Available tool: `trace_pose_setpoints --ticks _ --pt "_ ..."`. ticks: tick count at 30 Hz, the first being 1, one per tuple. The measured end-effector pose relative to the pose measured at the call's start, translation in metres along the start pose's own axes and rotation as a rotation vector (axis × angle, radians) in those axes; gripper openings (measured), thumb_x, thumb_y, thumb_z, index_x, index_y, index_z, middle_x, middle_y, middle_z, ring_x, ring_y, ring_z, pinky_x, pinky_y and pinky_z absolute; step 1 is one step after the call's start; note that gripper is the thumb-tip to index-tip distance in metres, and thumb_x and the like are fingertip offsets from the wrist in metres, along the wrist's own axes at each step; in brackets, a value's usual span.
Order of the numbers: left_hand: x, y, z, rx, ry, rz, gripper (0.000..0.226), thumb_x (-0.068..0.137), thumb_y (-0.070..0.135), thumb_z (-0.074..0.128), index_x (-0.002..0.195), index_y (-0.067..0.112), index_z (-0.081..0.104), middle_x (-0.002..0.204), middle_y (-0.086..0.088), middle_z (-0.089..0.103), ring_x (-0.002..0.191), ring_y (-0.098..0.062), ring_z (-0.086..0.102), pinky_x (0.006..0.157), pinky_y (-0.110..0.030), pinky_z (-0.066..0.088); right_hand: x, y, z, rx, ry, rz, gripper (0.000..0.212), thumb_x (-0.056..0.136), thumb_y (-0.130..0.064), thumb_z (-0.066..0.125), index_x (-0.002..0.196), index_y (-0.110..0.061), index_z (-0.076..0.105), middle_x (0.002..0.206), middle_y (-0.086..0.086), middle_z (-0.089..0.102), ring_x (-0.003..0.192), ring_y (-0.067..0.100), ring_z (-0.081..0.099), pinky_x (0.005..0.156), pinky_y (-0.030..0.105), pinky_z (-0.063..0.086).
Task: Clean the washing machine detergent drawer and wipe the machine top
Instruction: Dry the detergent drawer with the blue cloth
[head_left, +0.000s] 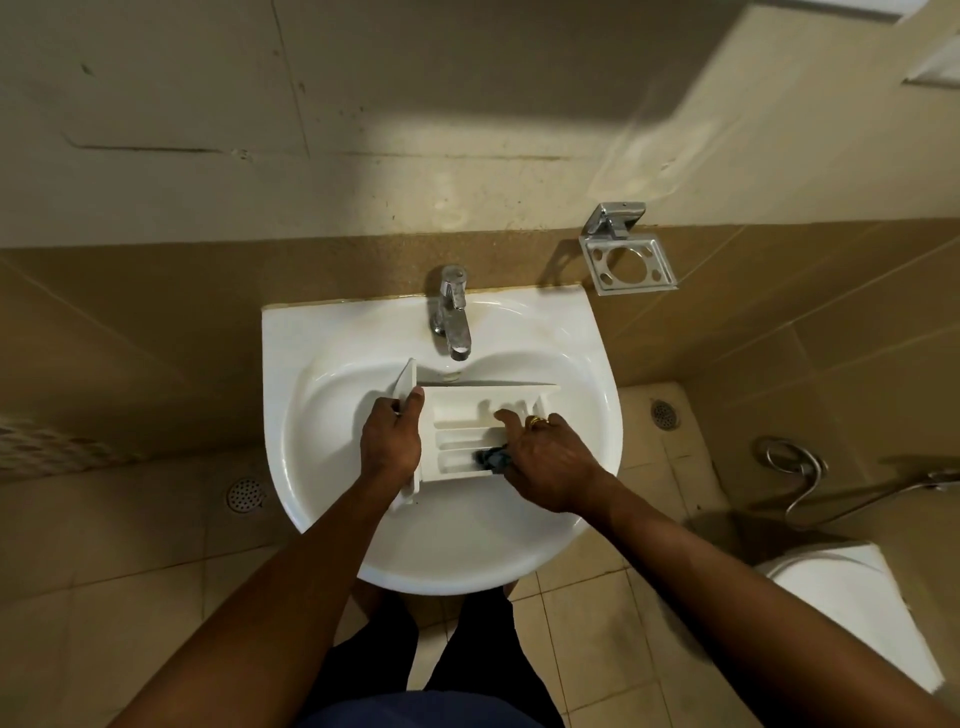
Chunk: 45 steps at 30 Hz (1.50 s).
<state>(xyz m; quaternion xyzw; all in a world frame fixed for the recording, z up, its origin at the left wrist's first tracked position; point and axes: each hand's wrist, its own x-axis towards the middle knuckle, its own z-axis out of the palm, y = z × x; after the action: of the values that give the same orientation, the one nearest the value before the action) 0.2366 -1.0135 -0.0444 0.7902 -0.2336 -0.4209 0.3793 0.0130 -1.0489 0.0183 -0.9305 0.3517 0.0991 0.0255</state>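
From my remote seat I look straight down on a round white glazed ceramic wash basin (322, 332) fixed to a beige tiled wall. It carries the task's thing. The long white moulded-plastic detergent drawer (467, 410) lies crosswise in the bowl, open side up, its broad front panel toward the basin's left rim and its far wall just below the spout.

I judge the drawer light and rigid but thin-walled. Its ribs and dividers make narrow compartments, and its smooth surface would likely be slippery if wet or soapy. The flat front panel looks like the safest place to hold it; the slim inner dividers could crack under hard pressure.

The left hand (389, 441) grips that front panel, thumb over its top edge and fingers wrapped behind. The right hand (545, 462) works inside the near compartments. Most of its fingers are curled tight on a small dark blue-black wad (491, 458), soft-looking, which may be a cloth or a scrubber, while one finger reaches forward onto a divider.

A polished chrome lever tap (452, 317) stands at the basin's back edge. I cannot tell whether water runs from it. A gold ring (537, 421) shows on the right hand.
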Motion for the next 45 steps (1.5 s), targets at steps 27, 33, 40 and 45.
trace_pose_setpoints --ticks 27,33,40,45 --pt "-0.013 0.016 -0.004 0.082 0.026 0.012 0.054 0.101 0.057 0.046 0.096 0.005 0.058 0.096 -0.011 0.065 0.09 -0.033 0.061 0.082 -0.04 0.047 -0.015 -0.077 0.019 0.941 0.473 0.732 0.026 0.085 -0.028 0.064 0.109 -0.019 0.063 0.084 -0.003 0.072 0.07 0.018 0.069 0.072 0.04 0.059" --pt "-0.014 0.018 -0.004 0.123 0.022 0.029 0.053 0.103 0.053 0.045 0.107 0.003 0.06 0.101 -0.011 0.062 0.092 -0.03 0.056 0.081 -0.036 0.042 0.01 -0.126 0.003 1.069 0.376 0.375 0.027 0.089 -0.015 0.069 0.116 -0.017 0.066 0.1 -0.001 0.074 0.088 0.014 0.069 0.078 0.037 0.058" --pt "-0.015 0.018 -0.005 0.089 0.011 0.023 0.053 0.104 0.051 0.045 0.096 0.001 0.059 0.085 -0.006 0.059 0.082 -0.029 0.057 0.074 -0.035 0.039 -0.02 -0.015 -0.002 0.733 0.194 0.654 0.022 0.082 -0.023 0.08 0.1 -0.016 0.069 0.092 -0.003 0.073 0.08 0.02 0.069 0.071 0.024 0.05" --pt "-0.014 0.018 -0.006 0.079 0.007 0.012 0.052 0.102 0.053 0.045 0.09 0.004 0.056 0.083 -0.006 0.061 0.081 -0.031 0.059 0.074 -0.035 0.043 0.002 0.028 -0.026 0.592 0.24 0.869 0.007 0.089 -0.022 0.07 0.092 -0.018 0.065 0.079 0.003 0.072 0.066 0.024 0.069 0.062 0.035 0.061"
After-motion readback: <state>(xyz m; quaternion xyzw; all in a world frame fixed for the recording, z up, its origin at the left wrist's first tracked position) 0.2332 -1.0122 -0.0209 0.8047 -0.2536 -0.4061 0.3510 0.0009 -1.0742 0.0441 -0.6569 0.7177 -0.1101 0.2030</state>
